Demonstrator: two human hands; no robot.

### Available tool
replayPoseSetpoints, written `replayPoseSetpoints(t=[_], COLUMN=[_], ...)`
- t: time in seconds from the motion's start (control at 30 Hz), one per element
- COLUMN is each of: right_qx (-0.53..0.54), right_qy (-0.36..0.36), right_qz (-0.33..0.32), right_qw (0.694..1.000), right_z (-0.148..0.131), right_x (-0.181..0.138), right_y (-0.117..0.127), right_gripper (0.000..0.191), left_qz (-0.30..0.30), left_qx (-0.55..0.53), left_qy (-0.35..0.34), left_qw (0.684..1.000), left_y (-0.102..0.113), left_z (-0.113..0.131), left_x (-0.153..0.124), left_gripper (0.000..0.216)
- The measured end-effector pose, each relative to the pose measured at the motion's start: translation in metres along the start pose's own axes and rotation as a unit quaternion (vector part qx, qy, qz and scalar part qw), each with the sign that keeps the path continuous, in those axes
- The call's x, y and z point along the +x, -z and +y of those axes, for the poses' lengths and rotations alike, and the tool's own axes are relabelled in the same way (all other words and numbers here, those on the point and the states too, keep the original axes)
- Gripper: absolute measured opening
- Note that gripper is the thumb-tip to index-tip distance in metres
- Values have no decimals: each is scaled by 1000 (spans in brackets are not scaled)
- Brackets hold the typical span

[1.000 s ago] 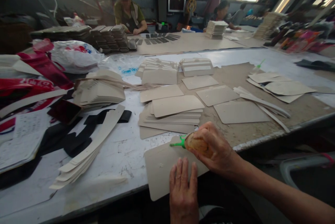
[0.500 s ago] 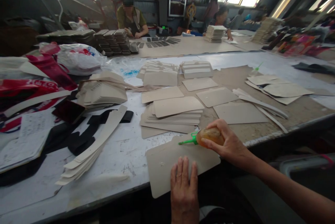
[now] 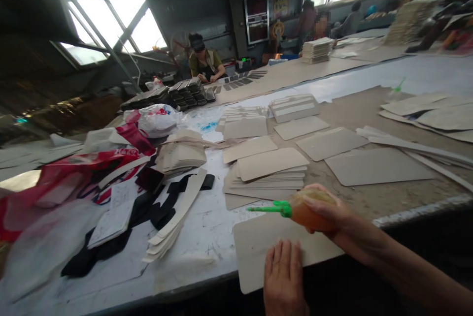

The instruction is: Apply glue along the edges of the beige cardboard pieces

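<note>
My left hand [image 3: 284, 276] lies with its fingers stretched out flat on a pale grey-beige card piece [image 3: 249, 244] with rounded corners, at the table's front edge. My right hand [image 3: 342, 222] is closed around a squeeze bottle [image 3: 305, 210] of amber liquid. The bottle is tipped sideways over the card, and its green nozzle points left; the tip looks to be above the card's far edge. Behind the card is a stack of similar card pieces [image 3: 268, 171]. Single card pieces [image 3: 377, 166] lie to the right of that stack.
Curved card strips [image 3: 179, 220], black straps [image 3: 162, 212] and a notebook [image 3: 114, 212] lie on the left. Another card stack [image 3: 181, 156] stands behind them, with plastic bags [image 3: 155, 119] farther back. Long strips [image 3: 414, 143] lie right. A co-worker [image 3: 207, 62] sits across the table.
The view has swung left and tilted. The bottle has risen off the card, its nozzle now more level. My left hand stays flat on the card.
</note>
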State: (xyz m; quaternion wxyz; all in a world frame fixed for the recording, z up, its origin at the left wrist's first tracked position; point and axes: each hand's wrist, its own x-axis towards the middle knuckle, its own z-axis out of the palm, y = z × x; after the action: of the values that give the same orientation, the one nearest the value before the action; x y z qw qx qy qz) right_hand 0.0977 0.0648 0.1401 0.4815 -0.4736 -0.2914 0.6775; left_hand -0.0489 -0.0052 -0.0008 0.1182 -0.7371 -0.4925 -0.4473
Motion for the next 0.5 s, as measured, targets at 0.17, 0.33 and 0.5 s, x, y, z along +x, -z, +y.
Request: replayPoseSetpoints(t=[0.17, 0.33, 0.5], right_qx=[12, 16, 34], right_qy=[43, 39, 6], right_qz=[74, 177, 229], right_qw=[996, 983, 973], right_z=[-40, -50, -29], right_x=[-17, -27, -10], right_y=[35, 69, 117], right_gripper=[50, 59, 54], left_qz=[-28, 11, 17], left_qx=[52, 85, 140], left_qy=[-37, -25, -17], left_qw=[998, 996, 990], left_y=[31, 59, 79], left_z=[-23, -55, -81], left_x=[27, 68, 101], left_gripper=[56, 51, 42])
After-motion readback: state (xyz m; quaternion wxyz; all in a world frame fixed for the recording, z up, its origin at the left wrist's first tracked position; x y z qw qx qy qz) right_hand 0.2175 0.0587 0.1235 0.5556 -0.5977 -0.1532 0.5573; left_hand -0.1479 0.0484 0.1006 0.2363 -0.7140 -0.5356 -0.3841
